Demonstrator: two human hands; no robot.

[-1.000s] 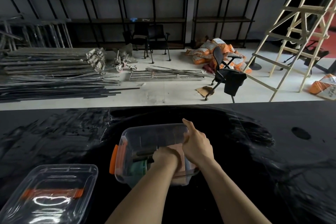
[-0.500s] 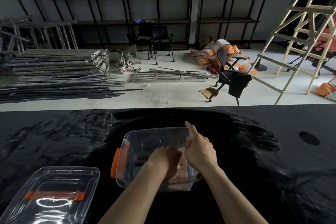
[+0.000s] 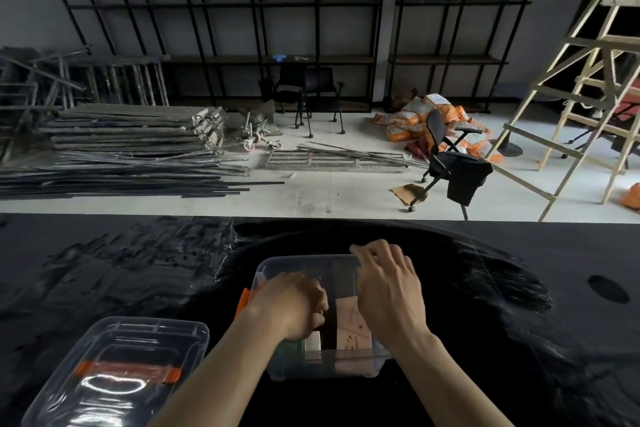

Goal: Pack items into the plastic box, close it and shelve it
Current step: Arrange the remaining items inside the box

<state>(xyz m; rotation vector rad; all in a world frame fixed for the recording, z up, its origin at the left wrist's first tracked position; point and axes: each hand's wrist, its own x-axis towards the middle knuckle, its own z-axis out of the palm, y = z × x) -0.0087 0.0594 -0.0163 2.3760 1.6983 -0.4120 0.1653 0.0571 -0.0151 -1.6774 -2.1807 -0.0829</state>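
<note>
From the head view, a glossy black table [image 3: 519, 305] is seen filling the lower half, smeared with dull streaks, with one darker round spot out at 3 o'clock. A clear plastic box [image 3: 311, 362] is parked at the centre, an orange latch [image 3: 243, 300] showing on its 9 o'clock side. The left hand [image 3: 292, 310] is reached down inside it, fingers curled around something, though what's being gripped can't be made out. The right hand [image 3: 389, 291] is laid over the box's far right part, fingers loosely bent; whether anything is held can't be told. A tan card [image 3: 351, 326] and a green item [image 3: 289, 350] are packed in the box. The clear lid [image 3: 114, 371] with its orange strip is left on the table at 8 o'clock, just beside the box.

Beyond the table, a pale concrete floor is seen: stacked metal planks [image 3: 131, 128] at 10 o'clock, black shelving [image 3: 311, 28] along the wall at 12, an office chair [image 3: 450, 156] and orange sacks [image 3: 415, 118] at 1, a wooden ladder [image 3: 571, 90] at 2.
</note>
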